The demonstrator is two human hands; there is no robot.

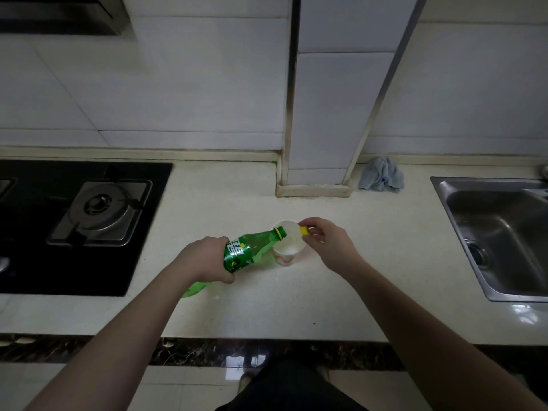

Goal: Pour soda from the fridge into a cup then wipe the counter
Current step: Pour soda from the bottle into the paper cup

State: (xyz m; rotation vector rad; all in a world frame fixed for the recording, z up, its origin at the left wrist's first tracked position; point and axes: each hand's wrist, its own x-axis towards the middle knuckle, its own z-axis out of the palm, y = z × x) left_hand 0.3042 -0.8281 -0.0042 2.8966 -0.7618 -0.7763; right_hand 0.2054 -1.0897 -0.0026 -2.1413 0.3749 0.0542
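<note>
My left hand (204,258) grips a green soda bottle (252,249) around its label. The bottle is tilted almost flat, its open mouth over the rim of a white paper cup (289,247) standing on the pale counter (296,307). Liquid sits in the bottom of the cup. My right hand (327,243) hovers at the cup's right rim and pinches the yellow bottle cap (304,230) between thumb and fingers. A crumpled blue cloth (381,174) lies at the back of the counter, right of the tiled pillar.
A black gas hob (83,221) fills the counter's left side. A steel sink (498,235) is set in at the right. A tiled pillar (320,161) stands on the counter behind the cup. The counter's front edge runs just below my forearms.
</note>
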